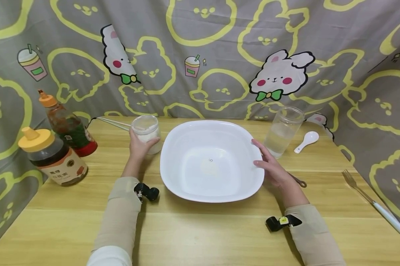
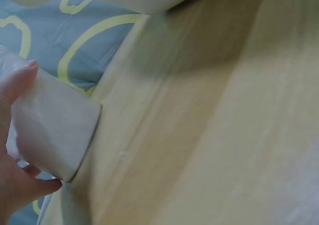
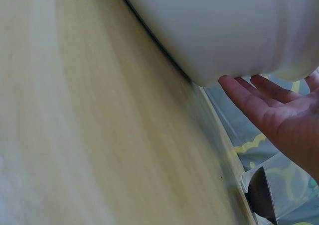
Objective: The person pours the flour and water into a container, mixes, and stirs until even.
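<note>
My left hand [image 1: 138,147] grips a clear jar [image 1: 146,127] of white powder or grains on the table, left of the basin. Thumb and fingers wrap its side, as the left wrist view also shows around the jar [image 2: 60,120]. A large white basin [image 1: 209,181] sits in the middle, bare inside apart from a small printed mark. At its right side is my right hand [image 1: 274,168], fingers spread at the rim. From the right wrist, straight fingertips [image 3: 227,81] rest against the outer wall of the basin [image 3: 224,31].
A honey bottle [image 1: 58,159] and a red sauce bottle [image 1: 70,129] stand at the left, near thin chopsticks [image 1: 113,123]. On the right are a glass jar of clear liquid [image 1: 281,136], a white spoon [image 1: 309,139], a fork [image 1: 372,201] and a dark handle [image 1: 299,181].
</note>
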`<state>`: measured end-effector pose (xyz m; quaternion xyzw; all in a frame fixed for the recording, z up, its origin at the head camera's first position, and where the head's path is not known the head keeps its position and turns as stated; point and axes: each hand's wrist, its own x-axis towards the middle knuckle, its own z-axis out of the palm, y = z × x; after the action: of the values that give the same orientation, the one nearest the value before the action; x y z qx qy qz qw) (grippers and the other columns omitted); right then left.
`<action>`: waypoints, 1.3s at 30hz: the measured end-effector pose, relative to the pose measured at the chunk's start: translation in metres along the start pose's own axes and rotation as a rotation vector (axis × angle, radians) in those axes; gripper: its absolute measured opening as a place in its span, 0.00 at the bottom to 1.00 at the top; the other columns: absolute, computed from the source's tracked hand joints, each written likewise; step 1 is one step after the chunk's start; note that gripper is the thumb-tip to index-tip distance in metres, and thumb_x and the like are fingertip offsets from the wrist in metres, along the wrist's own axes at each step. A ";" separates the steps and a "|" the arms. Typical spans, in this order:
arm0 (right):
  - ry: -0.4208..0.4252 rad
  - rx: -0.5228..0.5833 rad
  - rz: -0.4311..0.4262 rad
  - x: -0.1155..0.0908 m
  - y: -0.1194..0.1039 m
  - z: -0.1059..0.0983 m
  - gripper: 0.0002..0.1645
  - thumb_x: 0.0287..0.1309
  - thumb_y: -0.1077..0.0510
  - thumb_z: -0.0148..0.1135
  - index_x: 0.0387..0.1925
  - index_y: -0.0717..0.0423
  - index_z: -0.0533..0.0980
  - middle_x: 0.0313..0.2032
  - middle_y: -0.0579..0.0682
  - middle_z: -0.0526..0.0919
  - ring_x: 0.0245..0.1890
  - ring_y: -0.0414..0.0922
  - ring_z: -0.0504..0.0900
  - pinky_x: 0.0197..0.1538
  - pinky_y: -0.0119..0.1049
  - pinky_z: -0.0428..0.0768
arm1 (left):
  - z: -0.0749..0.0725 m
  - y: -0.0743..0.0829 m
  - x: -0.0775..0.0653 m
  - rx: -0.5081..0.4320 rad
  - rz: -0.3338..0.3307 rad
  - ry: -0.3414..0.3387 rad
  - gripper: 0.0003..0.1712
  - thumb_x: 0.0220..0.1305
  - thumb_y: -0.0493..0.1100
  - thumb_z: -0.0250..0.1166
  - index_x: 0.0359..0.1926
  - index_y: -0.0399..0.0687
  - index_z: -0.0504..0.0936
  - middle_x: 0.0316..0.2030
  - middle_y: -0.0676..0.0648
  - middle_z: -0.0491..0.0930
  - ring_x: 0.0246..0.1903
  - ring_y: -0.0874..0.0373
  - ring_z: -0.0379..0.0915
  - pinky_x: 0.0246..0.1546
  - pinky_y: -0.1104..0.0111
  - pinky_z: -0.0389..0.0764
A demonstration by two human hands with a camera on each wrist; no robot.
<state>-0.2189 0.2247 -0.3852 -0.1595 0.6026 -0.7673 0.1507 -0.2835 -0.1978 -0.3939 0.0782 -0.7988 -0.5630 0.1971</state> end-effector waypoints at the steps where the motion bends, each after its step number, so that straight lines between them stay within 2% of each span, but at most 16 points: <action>1: 0.000 -0.001 -0.002 0.000 0.000 0.000 0.39 0.53 0.69 0.44 0.64 0.42 0.47 0.57 0.53 0.51 0.46 0.47 0.69 0.37 0.43 0.77 | -0.002 0.002 0.001 0.000 -0.005 -0.015 0.63 0.35 0.45 0.73 0.65 0.55 0.38 0.60 0.39 0.53 0.57 0.48 0.50 0.58 0.61 0.52; 6: -0.003 0.010 -0.005 0.001 0.000 -0.001 0.39 0.54 0.69 0.44 0.64 0.42 0.47 0.57 0.54 0.51 0.45 0.47 0.69 0.37 0.43 0.77 | -0.013 0.015 0.006 -0.094 -0.050 -0.100 0.65 0.40 0.42 0.70 0.64 0.49 0.26 0.64 0.40 0.39 0.61 0.53 0.37 0.60 0.66 0.41; 10: -0.002 0.006 0.000 0.001 0.000 -0.001 0.39 0.54 0.69 0.44 0.64 0.42 0.47 0.57 0.54 0.52 0.45 0.47 0.70 0.37 0.43 0.77 | -0.023 0.036 0.004 -0.226 -0.082 -0.099 0.65 0.41 0.43 0.70 0.65 0.58 0.27 0.64 0.41 0.36 0.62 0.52 0.33 0.60 0.64 0.40; 12: -0.004 0.004 0.000 0.000 0.000 -0.001 0.39 0.54 0.69 0.44 0.64 0.42 0.46 0.56 0.54 0.52 0.44 0.47 0.70 0.36 0.44 0.77 | -0.029 0.047 0.002 -0.259 -0.061 -0.090 0.63 0.41 0.44 0.69 0.65 0.62 0.29 0.64 0.42 0.35 0.62 0.51 0.31 0.60 0.62 0.41; 16: -0.010 0.009 -0.004 0.000 0.000 -0.002 0.39 0.54 0.70 0.43 0.64 0.43 0.46 0.56 0.54 0.52 0.44 0.47 0.70 0.36 0.44 0.77 | -0.038 0.069 -0.007 -0.247 0.011 -0.089 0.58 0.44 0.48 0.67 0.64 0.71 0.33 0.65 0.50 0.33 0.62 0.57 0.30 0.60 0.60 0.40; 19: -0.002 0.009 0.003 0.000 -0.001 -0.001 0.39 0.54 0.70 0.43 0.64 0.42 0.46 0.57 0.54 0.51 0.45 0.47 0.70 0.37 0.44 0.77 | -0.042 0.083 -0.015 -0.305 0.069 -0.094 0.54 0.45 0.46 0.67 0.64 0.72 0.37 0.65 0.55 0.37 0.61 0.64 0.33 0.60 0.59 0.39; 23: 0.006 0.005 0.006 -0.002 -0.001 -0.001 0.39 0.54 0.70 0.43 0.64 0.42 0.46 0.57 0.55 0.51 0.44 0.48 0.71 0.36 0.43 0.77 | -0.045 0.095 -0.024 -0.420 0.174 -0.138 0.51 0.46 0.40 0.66 0.65 0.66 0.43 0.64 0.56 0.42 0.60 0.67 0.36 0.60 0.59 0.40; 26: 0.004 0.007 0.001 -0.002 -0.001 -0.001 0.39 0.54 0.70 0.43 0.64 0.43 0.46 0.57 0.56 0.51 0.44 0.48 0.71 0.37 0.43 0.77 | -0.044 0.099 -0.033 -0.429 0.244 -0.193 0.50 0.47 0.36 0.65 0.65 0.62 0.45 0.64 0.54 0.44 0.61 0.64 0.38 0.60 0.58 0.40; 28: 0.002 0.008 -0.005 -0.003 -0.001 -0.001 0.39 0.54 0.70 0.43 0.64 0.43 0.46 0.57 0.55 0.51 0.44 0.48 0.71 0.37 0.43 0.77 | -0.042 0.100 -0.041 -0.420 0.267 -0.236 0.49 0.47 0.34 0.64 0.65 0.61 0.46 0.64 0.54 0.44 0.61 0.63 0.38 0.60 0.58 0.41; 33: 0.001 0.016 -0.011 -0.002 -0.001 0.000 0.39 0.53 0.70 0.44 0.64 0.43 0.46 0.57 0.54 0.51 0.44 0.47 0.71 0.37 0.44 0.77 | -0.037 0.094 -0.061 -0.404 0.292 -0.332 0.48 0.46 0.31 0.62 0.65 0.53 0.47 0.64 0.51 0.44 0.61 0.60 0.38 0.60 0.58 0.41; 39: -0.003 0.018 -0.004 -0.001 0.001 -0.001 0.39 0.53 0.69 0.44 0.64 0.42 0.47 0.57 0.54 0.51 0.44 0.47 0.71 0.37 0.43 0.77 | -0.027 0.075 -0.075 -0.379 0.289 -0.445 0.46 0.47 0.28 0.60 0.65 0.44 0.47 0.64 0.45 0.44 0.62 0.56 0.38 0.59 0.55 0.43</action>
<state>-0.2185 0.2255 -0.3861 -0.1606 0.5950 -0.7728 0.1516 -0.1970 -0.1690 -0.3332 -0.1992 -0.7063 -0.6710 0.1065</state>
